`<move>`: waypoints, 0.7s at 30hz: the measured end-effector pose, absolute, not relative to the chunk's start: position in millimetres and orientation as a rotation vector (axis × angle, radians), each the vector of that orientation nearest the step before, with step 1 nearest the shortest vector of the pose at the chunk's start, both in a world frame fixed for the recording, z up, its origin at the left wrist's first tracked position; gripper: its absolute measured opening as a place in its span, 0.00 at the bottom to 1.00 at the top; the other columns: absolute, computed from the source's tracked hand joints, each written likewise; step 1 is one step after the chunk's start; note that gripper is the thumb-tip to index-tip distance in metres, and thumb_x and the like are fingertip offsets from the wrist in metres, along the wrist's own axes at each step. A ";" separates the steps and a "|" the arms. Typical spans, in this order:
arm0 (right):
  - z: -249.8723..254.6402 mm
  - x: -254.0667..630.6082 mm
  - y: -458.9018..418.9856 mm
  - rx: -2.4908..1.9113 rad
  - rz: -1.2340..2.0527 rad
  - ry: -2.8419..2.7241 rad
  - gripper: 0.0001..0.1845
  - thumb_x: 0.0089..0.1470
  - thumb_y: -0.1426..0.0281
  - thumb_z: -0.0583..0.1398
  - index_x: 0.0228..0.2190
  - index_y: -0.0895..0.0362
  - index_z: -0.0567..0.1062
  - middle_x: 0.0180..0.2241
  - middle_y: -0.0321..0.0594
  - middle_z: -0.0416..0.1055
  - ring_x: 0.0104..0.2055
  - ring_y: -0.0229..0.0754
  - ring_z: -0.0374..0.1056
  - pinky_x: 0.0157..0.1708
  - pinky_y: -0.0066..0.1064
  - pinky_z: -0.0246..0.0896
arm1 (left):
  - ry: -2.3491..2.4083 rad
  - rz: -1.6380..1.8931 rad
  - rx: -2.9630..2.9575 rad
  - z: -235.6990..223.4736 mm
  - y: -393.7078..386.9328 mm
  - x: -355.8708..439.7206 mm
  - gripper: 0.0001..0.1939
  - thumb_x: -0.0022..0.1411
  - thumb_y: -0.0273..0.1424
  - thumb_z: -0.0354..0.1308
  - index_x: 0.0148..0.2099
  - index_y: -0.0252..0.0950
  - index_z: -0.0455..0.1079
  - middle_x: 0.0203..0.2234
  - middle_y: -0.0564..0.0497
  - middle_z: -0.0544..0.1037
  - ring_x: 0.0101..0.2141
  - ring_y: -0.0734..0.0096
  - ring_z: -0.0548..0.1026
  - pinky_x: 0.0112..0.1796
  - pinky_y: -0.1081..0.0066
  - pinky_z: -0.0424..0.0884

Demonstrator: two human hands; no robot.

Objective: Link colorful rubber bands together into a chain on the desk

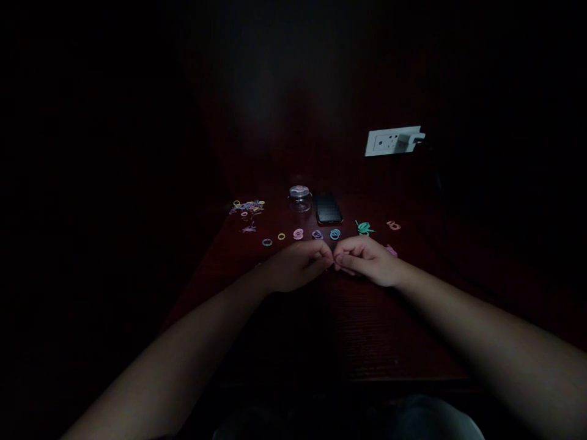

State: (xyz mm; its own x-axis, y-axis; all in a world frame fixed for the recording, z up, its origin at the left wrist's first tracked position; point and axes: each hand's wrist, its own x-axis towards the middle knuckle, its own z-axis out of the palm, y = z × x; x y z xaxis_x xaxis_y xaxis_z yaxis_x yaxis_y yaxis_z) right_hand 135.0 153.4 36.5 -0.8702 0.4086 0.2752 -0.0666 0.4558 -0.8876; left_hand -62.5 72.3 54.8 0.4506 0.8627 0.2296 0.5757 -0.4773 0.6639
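Observation:
My left hand and my right hand meet fingertip to fingertip above the dark red table. Both are closed in a pinch; a tiny pale bit shows between them, too small to name. Just beyond lies a row of small hair ties: a bluish one, a yellow one, a pink group, a purple group and a blue group. Green hair ties sit behind my right hand, which partly covers a pink bunch.
At the back stand a clear lidded jar and, beside it, a dark phone. A mixed heap of hair ties lies at the far left, orange ones at the right. A wall socket holds a white plug. The surroundings are very dark.

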 end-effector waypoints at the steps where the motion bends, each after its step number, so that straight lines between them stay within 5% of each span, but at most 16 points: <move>1: 36.7 135.0 153.8 -0.291 1.422 -2.257 0.17 0.59 0.60 0.57 0.27 0.60 0.73 0.17 0.29 0.60 0.18 0.29 0.51 0.18 0.25 0.43 | 1.194 0.761 2.195 54.0 72.8 -63.2 0.11 0.67 0.35 0.48 0.39 0.34 0.67 0.27 0.52 0.72 0.28 0.75 0.67 0.29 0.73 0.63; 21: 33.5 137.5 158.6 -0.381 1.271 -2.340 0.17 0.58 0.59 0.58 0.25 0.58 0.68 0.18 0.28 0.56 0.20 0.31 0.49 0.19 0.24 0.44 | 1.221 0.761 2.124 49.0 78.0 -68.6 0.08 0.67 0.33 0.49 0.39 0.34 0.66 0.26 0.54 0.72 0.26 0.76 0.68 0.28 0.74 0.62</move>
